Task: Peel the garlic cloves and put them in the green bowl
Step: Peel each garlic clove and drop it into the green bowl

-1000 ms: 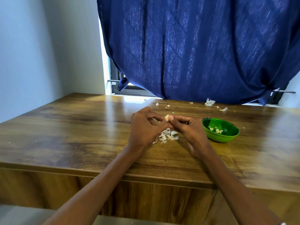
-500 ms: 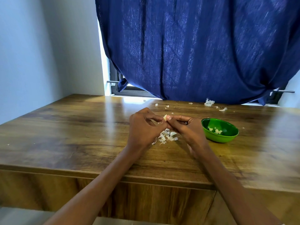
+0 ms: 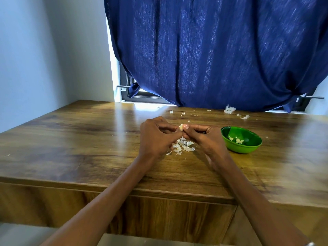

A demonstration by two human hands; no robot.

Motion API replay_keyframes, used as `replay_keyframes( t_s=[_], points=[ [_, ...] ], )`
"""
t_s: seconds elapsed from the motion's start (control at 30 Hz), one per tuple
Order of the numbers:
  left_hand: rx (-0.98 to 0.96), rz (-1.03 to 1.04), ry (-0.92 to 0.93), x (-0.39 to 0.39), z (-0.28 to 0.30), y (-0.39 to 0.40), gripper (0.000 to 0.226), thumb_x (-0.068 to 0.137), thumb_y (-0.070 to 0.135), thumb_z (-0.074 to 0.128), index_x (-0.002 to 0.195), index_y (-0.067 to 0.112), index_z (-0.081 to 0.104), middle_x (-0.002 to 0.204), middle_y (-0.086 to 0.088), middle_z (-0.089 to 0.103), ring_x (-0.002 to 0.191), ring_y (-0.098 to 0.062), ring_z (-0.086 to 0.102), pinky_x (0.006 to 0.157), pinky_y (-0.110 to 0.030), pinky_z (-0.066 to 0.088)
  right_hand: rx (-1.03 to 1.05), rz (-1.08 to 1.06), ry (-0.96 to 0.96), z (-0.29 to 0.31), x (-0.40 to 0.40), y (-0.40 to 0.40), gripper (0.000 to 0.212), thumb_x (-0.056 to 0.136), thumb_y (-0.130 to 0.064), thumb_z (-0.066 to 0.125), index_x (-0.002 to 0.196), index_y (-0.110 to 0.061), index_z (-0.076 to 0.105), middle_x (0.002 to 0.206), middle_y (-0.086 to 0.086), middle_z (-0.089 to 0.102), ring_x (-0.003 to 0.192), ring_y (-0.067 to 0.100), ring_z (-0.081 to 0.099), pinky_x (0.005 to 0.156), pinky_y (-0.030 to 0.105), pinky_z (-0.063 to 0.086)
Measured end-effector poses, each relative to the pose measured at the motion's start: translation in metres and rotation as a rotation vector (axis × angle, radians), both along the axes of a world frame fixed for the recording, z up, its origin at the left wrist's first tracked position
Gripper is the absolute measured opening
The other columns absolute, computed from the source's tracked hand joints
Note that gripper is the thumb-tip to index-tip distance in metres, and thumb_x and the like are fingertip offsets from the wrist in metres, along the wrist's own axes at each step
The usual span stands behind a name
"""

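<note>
Both hands, left hand (image 3: pixel 156 137) and right hand (image 3: pixel 204 137), pinch one garlic clove (image 3: pixel 181 127) above the peel pile (image 3: pixel 182 146), so skins drop clear of the green bowl (image 3: pixel 248 148).

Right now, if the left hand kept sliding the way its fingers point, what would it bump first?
Probably the right hand: the left hand points at it across the small pale garlic clove both pinch.

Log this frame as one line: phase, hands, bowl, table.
phase: peeling | left hand and right hand: pinch garlic clove | green bowl: holds a few cloves | table: skin pile under hands
</note>
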State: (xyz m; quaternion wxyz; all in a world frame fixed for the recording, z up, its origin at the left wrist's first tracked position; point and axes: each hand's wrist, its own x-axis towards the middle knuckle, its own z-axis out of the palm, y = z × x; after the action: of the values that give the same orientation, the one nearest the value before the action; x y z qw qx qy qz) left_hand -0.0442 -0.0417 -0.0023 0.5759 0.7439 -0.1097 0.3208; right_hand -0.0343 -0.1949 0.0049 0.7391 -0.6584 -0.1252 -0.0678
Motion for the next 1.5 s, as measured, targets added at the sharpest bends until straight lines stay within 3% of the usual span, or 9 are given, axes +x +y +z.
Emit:
replay_keyframes(
  t_s=[0.2, 0.5, 0.63, 0.83, 1.13, 1.5],
  points=[
    [0.008, 0.017, -0.004, -0.001, 0.0003, -0.0005, 0.016, 0.074, 0.006, 0.086, 0.07, 0.018, 0.076, 0.058, 0.007, 0.067, 0.04, -0.02, 0.065, 0.041, -0.029, 0.054, -0.012, -0.004, 0.007, 0.0, 0.0007, 0.0004, 0.017, 0.086, -0.009, 0.073, 0.102, -0.003, 0.075, 0.087, 0.009, 0.078, 0.079, 0.012, 0.075, 0.07, 0.016, 0.056],
    [-0.012, 0.0, -0.042, -0.0035, 0.0, -0.0041, 0.006, 0.081, 0.009, 0.081, 0.079, 0.009, 0.075, 0.076, 0.001, 0.071, 0.044, -0.022, 0.066, 0.038, -0.042, 0.054, 0.093, 0.01, 0.076, 0.0016, 0.0007, 0.0035, 0.011, 0.084, -0.01, 0.073, 0.095, -0.008, 0.076, 0.089, 0.011, 0.078, 0.082, 0.014, 0.075, 0.077, 0.023, 0.06],
    [-0.005, 0.002, -0.044, -0.0044, 0.0, -0.0056, 0.005, 0.082, 0.008, 0.081, 0.084, 0.007, 0.077, 0.082, 0.002, 0.073, 0.045, -0.023, 0.067, 0.037, -0.039, 0.053, 0.138, 0.013, 0.074, 0.0034, -0.0003, 0.0038, 0.009, 0.084, -0.008, 0.074, 0.092, -0.007, 0.076, 0.089, 0.013, 0.078, 0.082, 0.017, 0.075, 0.08, 0.025, 0.061],
    [0.033, 0.053, -0.071, -0.0018, -0.002, -0.0042, 0.007, 0.078, 0.009, 0.084, 0.082, 0.012, 0.078, 0.074, -0.003, 0.073, 0.046, -0.014, 0.067, 0.043, -0.032, 0.055, 0.131, -0.005, 0.061, 0.0043, -0.0019, 0.0051, 0.008, 0.082, -0.007, 0.075, 0.09, -0.006, 0.075, 0.086, 0.013, 0.078, 0.079, 0.017, 0.076, 0.074, 0.022, 0.061],
    [0.018, 0.031, -0.039, -0.0029, -0.0009, -0.0028, 0.007, 0.079, 0.008, 0.084, 0.083, 0.007, 0.078, 0.074, -0.006, 0.072, 0.043, -0.014, 0.066, 0.04, -0.029, 0.052, 0.107, 0.006, 0.063, 0.0049, -0.0027, 0.0048, 0.005, 0.084, -0.006, 0.075, 0.089, -0.006, 0.075, 0.084, 0.01, 0.078, 0.079, 0.015, 0.075, 0.074, 0.021, 0.06],
    [0.01, 0.042, -0.007, -0.0047, 0.0016, -0.0039, 0.009, 0.075, 0.009, 0.085, 0.078, 0.006, 0.077, 0.072, -0.001, 0.071, 0.043, -0.018, 0.067, 0.04, -0.04, 0.055, 0.074, 0.017, 0.061, 0.0008, 0.0041, 0.0032, 0.012, 0.085, -0.01, 0.075, 0.095, -0.003, 0.075, 0.084, 0.01, 0.078, 0.08, 0.014, 0.074, 0.075, 0.02, 0.059]
  ],
)
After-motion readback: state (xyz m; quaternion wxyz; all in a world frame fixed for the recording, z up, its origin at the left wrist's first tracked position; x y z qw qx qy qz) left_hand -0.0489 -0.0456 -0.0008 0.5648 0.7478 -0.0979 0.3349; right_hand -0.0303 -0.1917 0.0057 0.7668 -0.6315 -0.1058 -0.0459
